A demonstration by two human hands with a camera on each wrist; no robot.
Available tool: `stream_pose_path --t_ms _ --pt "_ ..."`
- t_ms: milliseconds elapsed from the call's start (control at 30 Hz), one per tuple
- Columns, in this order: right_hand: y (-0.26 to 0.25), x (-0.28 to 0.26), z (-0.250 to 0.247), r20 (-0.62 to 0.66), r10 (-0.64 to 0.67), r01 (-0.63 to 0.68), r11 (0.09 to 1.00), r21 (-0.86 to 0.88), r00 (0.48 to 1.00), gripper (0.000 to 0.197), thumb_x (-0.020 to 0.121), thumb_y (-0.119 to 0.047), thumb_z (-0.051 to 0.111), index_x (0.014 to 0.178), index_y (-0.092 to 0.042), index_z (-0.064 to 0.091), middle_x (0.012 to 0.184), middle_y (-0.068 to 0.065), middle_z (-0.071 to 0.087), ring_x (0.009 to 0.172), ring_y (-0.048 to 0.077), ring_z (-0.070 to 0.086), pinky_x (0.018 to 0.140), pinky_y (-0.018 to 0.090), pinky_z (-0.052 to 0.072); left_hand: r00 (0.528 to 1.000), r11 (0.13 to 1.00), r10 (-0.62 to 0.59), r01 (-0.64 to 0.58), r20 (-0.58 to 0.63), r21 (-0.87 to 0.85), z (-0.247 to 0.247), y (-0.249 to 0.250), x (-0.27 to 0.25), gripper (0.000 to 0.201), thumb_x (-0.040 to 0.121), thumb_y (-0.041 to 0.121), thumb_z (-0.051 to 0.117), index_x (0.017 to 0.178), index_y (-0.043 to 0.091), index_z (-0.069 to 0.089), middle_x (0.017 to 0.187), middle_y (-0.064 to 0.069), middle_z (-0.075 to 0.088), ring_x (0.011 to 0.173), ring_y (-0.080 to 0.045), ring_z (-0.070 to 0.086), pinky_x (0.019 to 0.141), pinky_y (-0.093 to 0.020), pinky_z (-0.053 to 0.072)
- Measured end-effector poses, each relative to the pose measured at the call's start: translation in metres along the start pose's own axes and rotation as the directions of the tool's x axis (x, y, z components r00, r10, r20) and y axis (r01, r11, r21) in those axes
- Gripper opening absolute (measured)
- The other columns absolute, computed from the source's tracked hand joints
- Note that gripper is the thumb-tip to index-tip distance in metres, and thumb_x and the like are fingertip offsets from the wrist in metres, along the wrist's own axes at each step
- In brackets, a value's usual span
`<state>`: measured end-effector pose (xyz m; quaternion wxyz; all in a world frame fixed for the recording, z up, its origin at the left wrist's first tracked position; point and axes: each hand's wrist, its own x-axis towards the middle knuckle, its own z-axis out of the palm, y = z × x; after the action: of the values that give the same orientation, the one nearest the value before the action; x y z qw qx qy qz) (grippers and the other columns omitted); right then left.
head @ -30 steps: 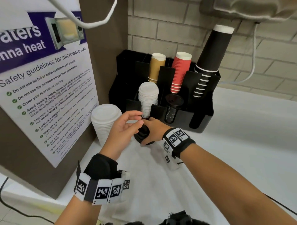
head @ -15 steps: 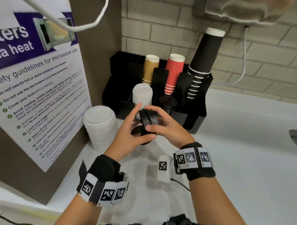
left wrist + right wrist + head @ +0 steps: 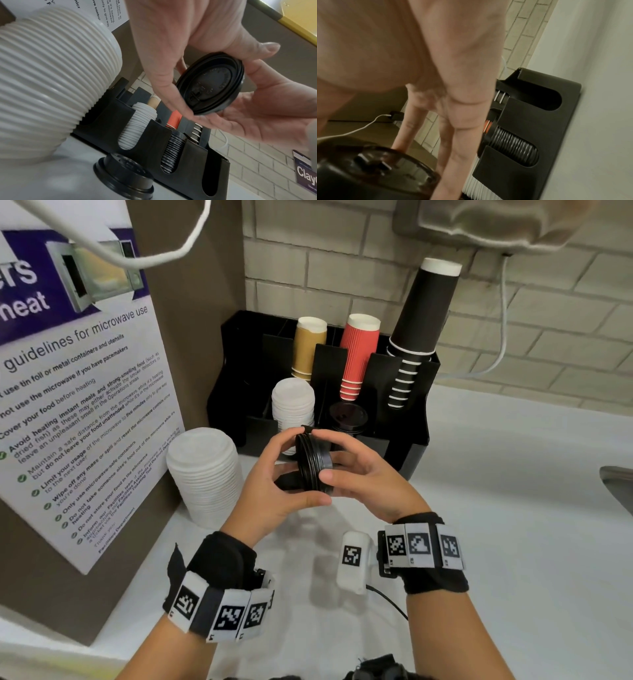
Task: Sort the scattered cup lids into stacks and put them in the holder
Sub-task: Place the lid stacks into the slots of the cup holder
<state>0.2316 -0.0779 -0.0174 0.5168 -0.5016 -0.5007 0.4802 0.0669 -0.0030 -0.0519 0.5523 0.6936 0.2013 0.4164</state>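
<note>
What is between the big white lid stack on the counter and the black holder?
In the left wrist view, black lids lie on the counter between the white lid stack and the holder.

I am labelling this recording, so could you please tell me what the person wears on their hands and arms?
Both hands are bare, and no sleeves show on the forearms. The left hand has a black fabric wristband ringed with white tiles printed with black square marker codes. The right hand wears a matching band, with a small white box bearing one marker beside it and a thin black cable running from it.

Black lids (image 3: 313,462) mid-frame, a ribbed white lid stack (image 3: 205,474) at left, tan (image 3: 309,347), red (image 3: 359,354) and white-striped black cups (image 3: 416,337) above.
</note>
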Motion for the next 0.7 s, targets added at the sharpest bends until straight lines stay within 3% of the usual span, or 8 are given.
stream_pose_path --t_ms 133,233,333,400,500,567,633,700 --pt "-0.001 0.001 0.001 0.003 0.01 -0.01 1.0 -0.008 1.0 0.059 0.083 -0.013 0.069 0.137 -0.028 0.05 0.116 0.006 0.066 0.109 0.023 0.065 0.084 0.033 0.055 1.0 1.0 0.004 -0.004 -0.031 -0.003 0.001 0.0 0.0 0.09 0.051 0.043 0.087 0.132 0.037 0.046 0.132 0.012 0.053 0.112 0.003 0.057 0.086 -0.012 0.048" --pt "-0.004 0.003 0.004 -0.009 0.008 -0.008 0.999 -0.05 1.0 0.06 0.081 -0.011 0.073 0.135 -0.028 0.052 0.115 0.008 0.066 0.106 0.022 0.066 0.083 0.034 0.056 0.999 1.0 -0.009 0.008 -0.042 -0.015 0.003 -0.002 0.0 0.09 0.05 0.043 0.087 0.131 0.037 0.047 0.129 0.018 0.054 0.111 0.003 0.058 0.085 -0.012 0.048" --pt "-0.003 0.005 0.009 -0.05 -0.008 0.005 0.998 -0.06 0.999 0.057 0.078 -0.009 0.077 0.128 -0.028 0.056 0.107 0.003 0.069 0.099 0.021 0.069 0.08 0.033 0.056 0.999 1.0 -0.022 0.022 -0.033 -0.004 0.003 -0.001 0.002 0.095 0.05 0.043 0.094 0.132 0.037 0.047 0.12 0.032 0.056 0.111 0.004 0.058 0.085 -0.011 0.048" --pt "-0.004 0.009 0.01 -0.054 -0.016 0.012 0.996 -0.084 0.998 0.056 0.076 -0.01 0.078 0.125 -0.028 0.058 0.106 0.004 0.068 0.098 0.022 0.069 0.079 0.033 0.056 0.999 0.999 -0.033 0.033 -0.025 -0.015 0.002 -0.002 0.003 0.094 0.052 0.036 0.093 0.134 0.037 0.045 0.117 0.037 0.055 0.112 0.005 0.057 0.084 -0.013 0.05" --pt "-0.015 0.024 0.0 -0.075 -0.063 0.047 0.979 -0.197 0.995 0.058 0.072 -0.014 0.082 0.122 -0.03 0.059 0.106 0.003 0.066 0.098 0.018 0.068 0.082 0.032 0.056 0.995 0.993 -0.094 0.092 -0.033 -0.067 -0.001 -0.002 0.004 0.093 0.054 0.031 0.087 0.133 0.048 0.041 0.126 0.036 0.05 0.122 0.0 0.053 0.093 -0.025 0.052" --pt "-0.026 0.042 -0.018 -0.174 -0.129 0.067 0.944 -0.323 0.976 0.061 0.07 -0.013 0.083 0.123 -0.032 0.058 0.112 0.002 0.062 0.102 0.018 0.064 0.089 0.034 0.054 0.988 0.99 -0.136 0.134 -0.071 -0.038 -0.005 -0.001 0.003 0.08 0.06 0.038 0.082 0.128 0.052 0.043 0.132 0.03 0.045 0.123 -0.004 0.052 0.091 -0.021 0.049" --pt "-0.037 0.062 -0.042 -0.255 -0.181 0.043 0.884 -0.466 0.95 0.064 0.071 -0.014 0.083 0.126 -0.03 0.056 0.114 -0.001 0.06 0.104 0.019 0.061 0.092 0.032 0.052 0.98 0.987 -0.158 0.162 -0.12 0.021 -0.01 -0.002 0.001 0.057 0.072 0.037 0.077 0.122 0.046 0.051 0.129 0.023 0.049 0.116 -0.006 0.056 0.08 -0.012 0.049" --pt "-0.045 0.082 -0.065 -0.258 -0.16 -0.05 0.756 -0.653 0.953 0.069 0.072 -0.018 0.082 0.132 -0.03 0.051 0.119 0.004 0.057 0.113 0.023 0.056 0.099 0.035 0.047 0.974 0.981 -0.176 0.186 -0.145 0.062 -0.016 -0.005 -0.002 0.04 0.083 0.029 0.074 0.119 0.038 0.058 0.126 0.018 0.054 0.11 -0.007 0.06 0.077 -0.015 0.051"
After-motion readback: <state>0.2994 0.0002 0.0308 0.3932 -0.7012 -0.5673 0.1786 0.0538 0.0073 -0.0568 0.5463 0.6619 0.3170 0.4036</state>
